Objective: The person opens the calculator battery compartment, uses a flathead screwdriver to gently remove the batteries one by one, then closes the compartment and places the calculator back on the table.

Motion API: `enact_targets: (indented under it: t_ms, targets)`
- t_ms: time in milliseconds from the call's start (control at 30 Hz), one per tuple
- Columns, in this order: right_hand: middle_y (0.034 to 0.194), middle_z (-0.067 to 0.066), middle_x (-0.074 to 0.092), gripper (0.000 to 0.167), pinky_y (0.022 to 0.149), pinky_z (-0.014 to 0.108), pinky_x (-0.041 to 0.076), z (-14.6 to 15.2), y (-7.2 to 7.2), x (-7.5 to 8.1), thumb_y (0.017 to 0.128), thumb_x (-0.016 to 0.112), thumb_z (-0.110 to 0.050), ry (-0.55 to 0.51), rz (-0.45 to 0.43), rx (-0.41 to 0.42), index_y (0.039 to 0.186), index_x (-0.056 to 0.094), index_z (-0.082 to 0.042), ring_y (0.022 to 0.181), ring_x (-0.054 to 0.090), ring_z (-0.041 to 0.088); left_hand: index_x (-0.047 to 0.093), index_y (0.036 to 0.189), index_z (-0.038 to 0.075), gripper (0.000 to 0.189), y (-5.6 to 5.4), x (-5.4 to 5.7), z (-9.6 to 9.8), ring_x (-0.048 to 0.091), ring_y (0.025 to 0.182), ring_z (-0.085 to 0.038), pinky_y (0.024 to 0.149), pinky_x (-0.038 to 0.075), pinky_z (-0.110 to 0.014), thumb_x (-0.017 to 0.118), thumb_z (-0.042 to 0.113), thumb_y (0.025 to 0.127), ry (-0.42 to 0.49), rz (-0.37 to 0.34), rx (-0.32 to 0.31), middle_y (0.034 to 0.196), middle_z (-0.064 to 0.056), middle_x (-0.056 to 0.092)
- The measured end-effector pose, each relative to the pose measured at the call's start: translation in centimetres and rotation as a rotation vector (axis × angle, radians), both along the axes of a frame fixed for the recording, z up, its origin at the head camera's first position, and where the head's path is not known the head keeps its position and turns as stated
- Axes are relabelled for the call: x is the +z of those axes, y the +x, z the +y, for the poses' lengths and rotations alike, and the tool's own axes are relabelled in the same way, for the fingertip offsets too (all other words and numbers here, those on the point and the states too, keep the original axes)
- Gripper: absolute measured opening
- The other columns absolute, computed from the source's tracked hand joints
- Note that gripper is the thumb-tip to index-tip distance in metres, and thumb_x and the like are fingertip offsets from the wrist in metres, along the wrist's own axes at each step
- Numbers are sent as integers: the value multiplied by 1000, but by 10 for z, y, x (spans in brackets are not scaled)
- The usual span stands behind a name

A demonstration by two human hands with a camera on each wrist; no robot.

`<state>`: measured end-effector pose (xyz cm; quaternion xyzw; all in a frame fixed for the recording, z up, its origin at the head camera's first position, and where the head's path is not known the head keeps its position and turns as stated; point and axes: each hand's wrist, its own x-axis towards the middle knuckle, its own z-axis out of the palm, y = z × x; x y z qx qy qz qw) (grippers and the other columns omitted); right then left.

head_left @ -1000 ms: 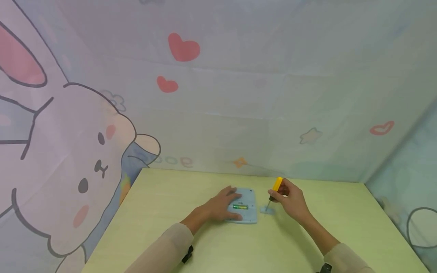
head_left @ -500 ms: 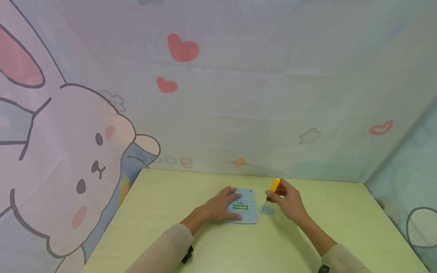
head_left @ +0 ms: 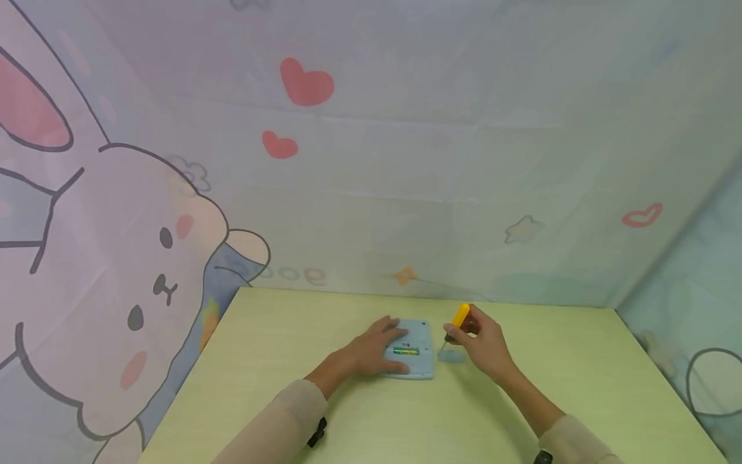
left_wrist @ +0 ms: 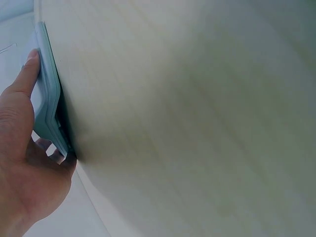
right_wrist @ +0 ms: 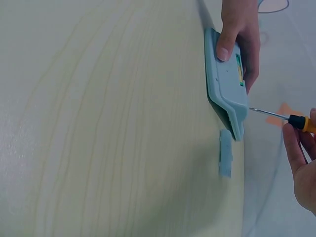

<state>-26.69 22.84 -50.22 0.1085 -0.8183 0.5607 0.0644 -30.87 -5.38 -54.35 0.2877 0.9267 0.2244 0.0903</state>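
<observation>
A light blue device (head_left: pixel 418 332), apparently a calculator, lies back side up with a green battery (head_left: pixel 406 351) in its recess. My left hand (head_left: pixel 371 348) grips its left end, the thumb (right_wrist: pixel 223 53) lying on the back face. In my right hand (head_left: pixel 485 338) I pinch a small screwdriver with a yellow and black handle (head_left: pixel 461 316). Its thin metal shaft (right_wrist: pixel 269 113) slants down to the left. The tip looks to be just right of the device; whether it touches anything I cannot tell. A small light blue cover (head_left: pixel 451 356) lies on the table beside the device's right edge.
The pale yellow-green table (head_left: pixel 371 425) ends at a hanging cloth (head_left: pixel 417 193) printed with a rabbit and hearts. Another cloth panel (head_left: pixel 713 277) hangs at the right side. Both sleeves come in from the near edge.
My right hand has shifted left with the screwdriver, its tip going from over the cover to the gap beside the device. My left hand and the device stay in place.
</observation>
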Motion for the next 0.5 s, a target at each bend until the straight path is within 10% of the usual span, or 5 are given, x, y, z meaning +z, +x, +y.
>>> enact_targets:
  t_ms: [500]
  targets:
    - [107,20,63,31,87,49,61,-11,2,2,99,77,-13,-99,-40,19,117,58,4,101,75,33,45,163,28,89,1,1,0,17,162,-28,123,33,-52,75,68,89,-4,-4,10,175,-3,22]
